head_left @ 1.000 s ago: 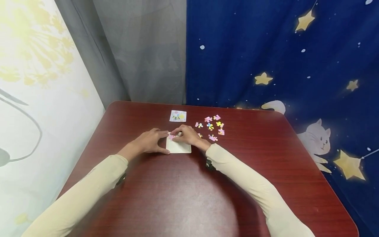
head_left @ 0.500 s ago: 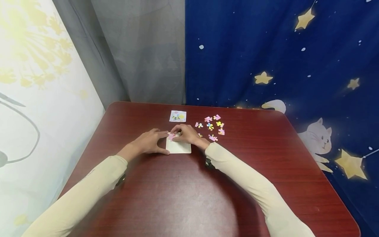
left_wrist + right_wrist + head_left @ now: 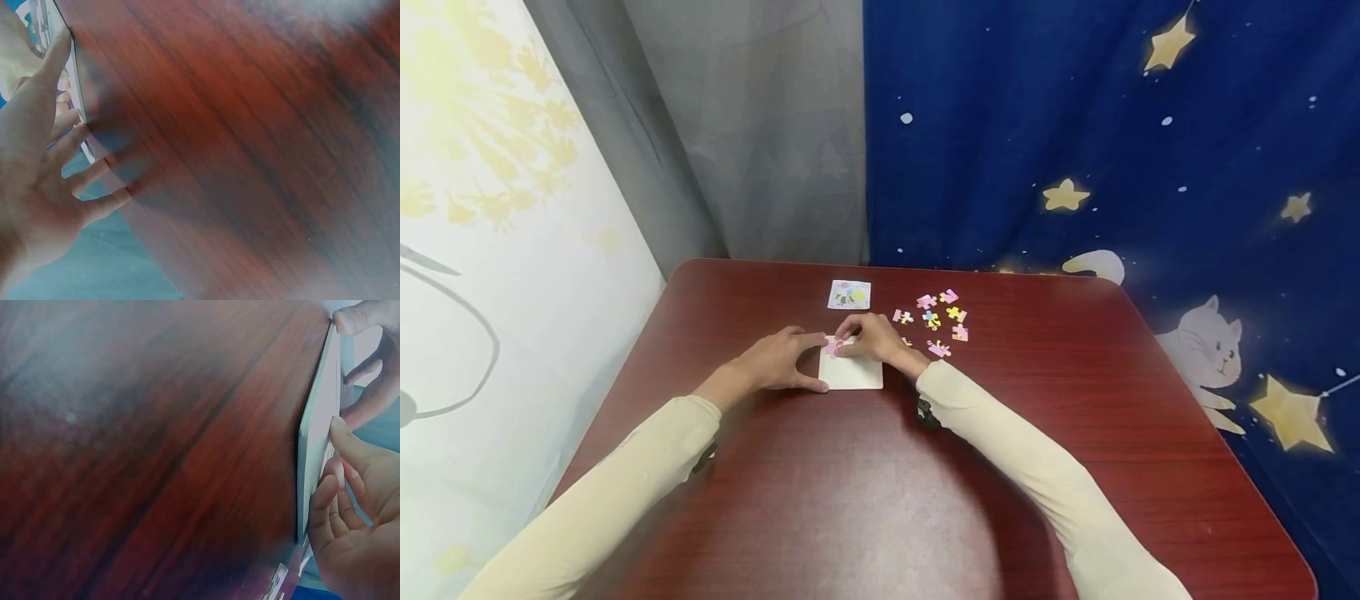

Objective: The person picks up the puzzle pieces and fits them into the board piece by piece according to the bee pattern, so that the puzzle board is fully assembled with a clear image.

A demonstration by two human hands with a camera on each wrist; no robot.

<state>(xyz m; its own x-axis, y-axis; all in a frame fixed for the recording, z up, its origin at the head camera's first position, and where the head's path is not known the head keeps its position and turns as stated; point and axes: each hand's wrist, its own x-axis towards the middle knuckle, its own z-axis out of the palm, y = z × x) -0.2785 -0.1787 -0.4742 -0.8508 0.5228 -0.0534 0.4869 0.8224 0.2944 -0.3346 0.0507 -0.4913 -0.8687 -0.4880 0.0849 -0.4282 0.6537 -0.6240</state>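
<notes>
A pale square puzzle board [image 3: 853,377] lies flat on the table in the head view. My left hand [image 3: 777,358] spans the board's left edge, thumb at the near corner and forefinger at the far one. In the left wrist view the fingers of the left hand [image 3: 40,156] are spread and fairly straight, their tips reaching the tabletop. Over the far-left part of the board, my right hand [image 3: 877,337] pinches a pink puzzle piece [image 3: 832,347], partly covered by its fingers. The right wrist view shows the right hand [image 3: 356,525] with curled fingers and its thumb against the board [image 3: 319,425].
Several loose puzzle pieces [image 3: 932,320] lie right of the board, one partly behind the right wrist. Beyond the board is a small picture card [image 3: 850,295] with a bee. The reddish-brown table [image 3: 820,500] ends at curtains behind.
The head view shifts slightly. Both hands stay at the board, the right fingers still at the pink piece with hardly any movement.
</notes>
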